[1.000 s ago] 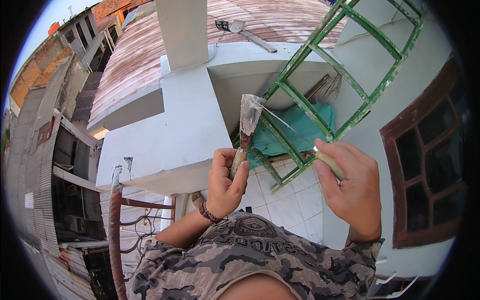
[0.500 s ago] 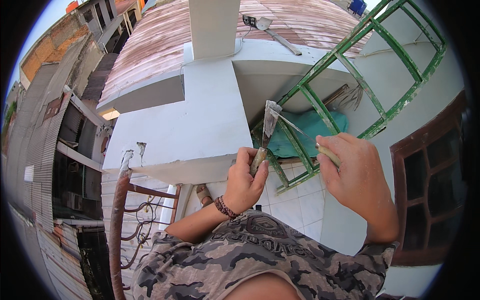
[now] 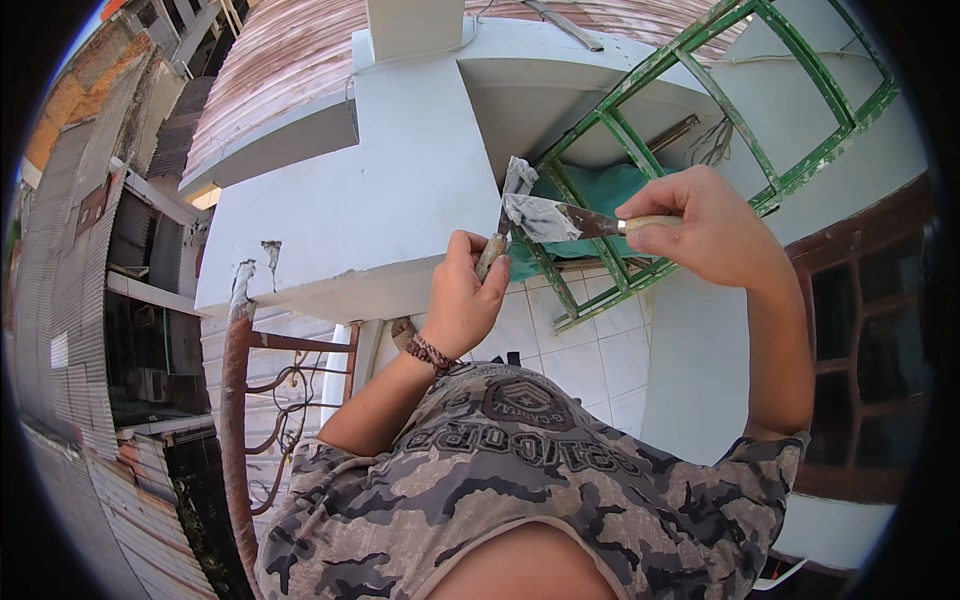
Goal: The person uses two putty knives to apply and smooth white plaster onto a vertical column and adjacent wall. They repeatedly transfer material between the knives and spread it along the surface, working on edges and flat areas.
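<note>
Head view: both hands closed around smeared scrapers

Daylight falls on a white ledge with a chipped corner and a square pillar. Beyond lies a reddish corrugated roof; weathered buildings crowd the left. A green ladder leans over white floor tiles. At right, a pale wall holds a brown-framed window. A rusty railing stands below the ledge.
</note>
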Available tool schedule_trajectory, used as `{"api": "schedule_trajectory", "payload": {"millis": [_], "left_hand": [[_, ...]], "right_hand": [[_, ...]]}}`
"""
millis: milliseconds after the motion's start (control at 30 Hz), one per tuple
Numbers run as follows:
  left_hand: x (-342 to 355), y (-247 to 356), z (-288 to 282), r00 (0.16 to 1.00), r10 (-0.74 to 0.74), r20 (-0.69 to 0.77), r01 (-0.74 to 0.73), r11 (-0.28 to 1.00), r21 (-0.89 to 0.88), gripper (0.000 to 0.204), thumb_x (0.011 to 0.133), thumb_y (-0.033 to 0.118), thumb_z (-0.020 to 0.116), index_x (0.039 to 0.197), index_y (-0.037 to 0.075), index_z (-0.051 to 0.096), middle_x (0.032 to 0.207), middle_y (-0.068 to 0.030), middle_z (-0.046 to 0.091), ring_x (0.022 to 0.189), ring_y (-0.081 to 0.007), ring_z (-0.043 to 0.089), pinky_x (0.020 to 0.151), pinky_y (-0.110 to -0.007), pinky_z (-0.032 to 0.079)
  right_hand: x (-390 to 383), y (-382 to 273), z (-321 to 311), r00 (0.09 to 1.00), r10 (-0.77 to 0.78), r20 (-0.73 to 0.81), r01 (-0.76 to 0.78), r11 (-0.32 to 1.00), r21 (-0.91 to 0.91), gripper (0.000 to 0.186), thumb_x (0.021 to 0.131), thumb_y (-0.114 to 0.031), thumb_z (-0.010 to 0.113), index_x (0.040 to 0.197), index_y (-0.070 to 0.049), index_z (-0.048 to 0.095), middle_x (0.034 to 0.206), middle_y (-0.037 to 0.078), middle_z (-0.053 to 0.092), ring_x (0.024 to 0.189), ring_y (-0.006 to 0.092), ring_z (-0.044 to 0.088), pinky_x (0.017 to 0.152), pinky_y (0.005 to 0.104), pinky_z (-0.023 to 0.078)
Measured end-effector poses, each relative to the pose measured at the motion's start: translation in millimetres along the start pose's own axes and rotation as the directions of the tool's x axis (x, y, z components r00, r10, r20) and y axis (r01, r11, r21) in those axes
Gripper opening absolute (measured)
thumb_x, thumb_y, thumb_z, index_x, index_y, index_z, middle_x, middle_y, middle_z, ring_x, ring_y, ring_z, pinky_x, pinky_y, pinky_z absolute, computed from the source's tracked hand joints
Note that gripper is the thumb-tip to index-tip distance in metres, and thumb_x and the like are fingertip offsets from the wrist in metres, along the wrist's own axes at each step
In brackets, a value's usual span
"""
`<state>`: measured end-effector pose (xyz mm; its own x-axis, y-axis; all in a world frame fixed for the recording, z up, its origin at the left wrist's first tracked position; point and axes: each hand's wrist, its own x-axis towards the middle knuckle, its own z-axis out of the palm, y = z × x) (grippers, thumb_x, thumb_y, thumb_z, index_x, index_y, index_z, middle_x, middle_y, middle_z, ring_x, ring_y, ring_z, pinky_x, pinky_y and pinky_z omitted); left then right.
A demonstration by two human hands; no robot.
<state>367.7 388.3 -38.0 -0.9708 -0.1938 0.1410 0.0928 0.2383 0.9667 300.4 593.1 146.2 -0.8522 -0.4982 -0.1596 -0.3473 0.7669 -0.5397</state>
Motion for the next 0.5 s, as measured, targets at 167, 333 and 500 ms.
{"api": "schedule_trajectory", "payload": {"millis": [167,333,500], "left_hand": [[-2.7,-23.5,-14.1,0.976,-0.194,0.101,0.208,0.965,-0.158,0.027,0.091,0.017,0.061,0.101,-0.003,0.045,0.079,-0.0120,0.062,0.056,-0.0159,0.056,0.051,-0.030,0.044],[-3.9,-18.9,-32.1,0.958,-0.246,0.150,0.287,0.776,-0.561,0.025,0.094,0.014,0.057,0.104,0.001,0.039,0.075,-0.0054,0.055,0.043,-0.0067,0.045,0.037,-0.022,0.033],[5.4,-33.3,-71.5,0.954,-0.253,-0.163,0.089,0.754,-0.651,0.021,0.095,0.012,0.054,0.103,0.002,0.038,0.074,-0.0064,0.054,0.042,-0.0077,0.044,0.035,-0.022,0.033]], "right_hand": [[5.7,46.1,-16.6,0.980,0.158,0.121,-0.198,0.836,0.511,0.029,0.078,-0.013,0.070,0.102,0.004,0.067,0.075,0.011,0.068,0.053,0.0092,0.057,0.038,0.0224,0.041],[19.4,93.3,25.1,0.988,-0.044,0.151,-0.117,0.436,0.892,0.034,0.083,-0.013,0.064,0.113,0.002,0.062,0.086,0.015,0.067,0.056,0.0123,0.058,0.040,0.0217,0.041],[62.2,89.1,83.5,0.993,-0.115,0.027,-0.018,0.079,0.997,0.043,0.084,-0.006,0.057,0.125,0.007,0.051,0.100,0.020,0.064,0.067,0.0153,0.060,0.044,0.0228,0.045]]}}
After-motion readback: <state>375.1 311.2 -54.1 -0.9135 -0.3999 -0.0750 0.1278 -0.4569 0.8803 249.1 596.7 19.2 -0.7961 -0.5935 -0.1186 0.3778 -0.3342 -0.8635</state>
